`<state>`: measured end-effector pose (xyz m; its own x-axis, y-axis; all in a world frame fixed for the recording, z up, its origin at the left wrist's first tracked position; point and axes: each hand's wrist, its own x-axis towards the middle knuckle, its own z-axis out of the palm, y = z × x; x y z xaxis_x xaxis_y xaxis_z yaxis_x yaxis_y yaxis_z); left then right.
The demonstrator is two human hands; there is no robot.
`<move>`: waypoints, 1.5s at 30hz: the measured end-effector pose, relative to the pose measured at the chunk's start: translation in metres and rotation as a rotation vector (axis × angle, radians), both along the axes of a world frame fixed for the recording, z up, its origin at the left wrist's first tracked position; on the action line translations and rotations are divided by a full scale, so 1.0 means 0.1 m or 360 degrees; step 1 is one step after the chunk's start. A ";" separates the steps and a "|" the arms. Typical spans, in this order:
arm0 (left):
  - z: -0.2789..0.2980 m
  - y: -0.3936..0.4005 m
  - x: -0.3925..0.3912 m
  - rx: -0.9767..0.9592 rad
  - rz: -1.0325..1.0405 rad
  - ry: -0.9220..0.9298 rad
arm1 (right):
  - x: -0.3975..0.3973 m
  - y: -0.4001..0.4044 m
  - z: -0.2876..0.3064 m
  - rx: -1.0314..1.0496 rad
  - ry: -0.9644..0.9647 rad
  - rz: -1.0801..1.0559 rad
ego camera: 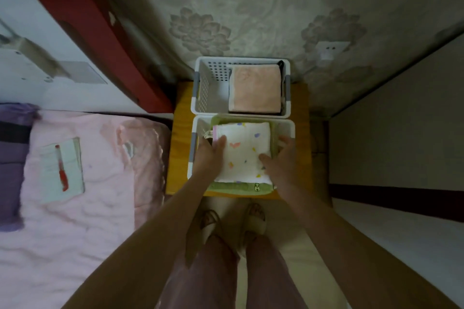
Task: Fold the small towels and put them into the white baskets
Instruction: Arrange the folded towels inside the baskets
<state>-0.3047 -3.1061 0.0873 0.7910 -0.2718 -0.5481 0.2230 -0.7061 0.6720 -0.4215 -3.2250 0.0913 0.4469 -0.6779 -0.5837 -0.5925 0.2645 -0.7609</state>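
Head view: white patterned towel (244, 152) folded, lying atop green towel (238, 187) in near basket (288, 128) at desk (180, 133) front edge. Left hand (209, 155) and right hand (281, 158) released, fingers flat on towel's sides. Advice: press evenly, square edges, keep fold intact. Far basket (213, 83) holds pink towel (254, 89).
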 end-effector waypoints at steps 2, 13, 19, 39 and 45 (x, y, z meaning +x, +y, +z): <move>-0.03 0.01 -0.01 0.0011 -0.0001 0.0029 | 0.00 -0.01 -0.06 0.0173 0.0031 -0.0139; 0.53 0.38 0.23 -0.0626 0.0271 0.0664 | 0.37 -0.51 0.66 -0.0255 -0.0018 0.1078; 0.90 0.41 0.57 -0.0286 -0.0620 0.0355 | 0.49 -0.52 1.14 -0.0259 -0.0257 0.1455; 0.72 0.02 0.45 -0.0647 0.0084 0.0722 | -0.02 -0.85 0.66 0.0860 -0.0283 0.0375; 0.30 -0.10 0.31 -0.0549 0.0350 0.0695 | 0.09 -0.37 0.19 0.0779 -0.0096 -0.0112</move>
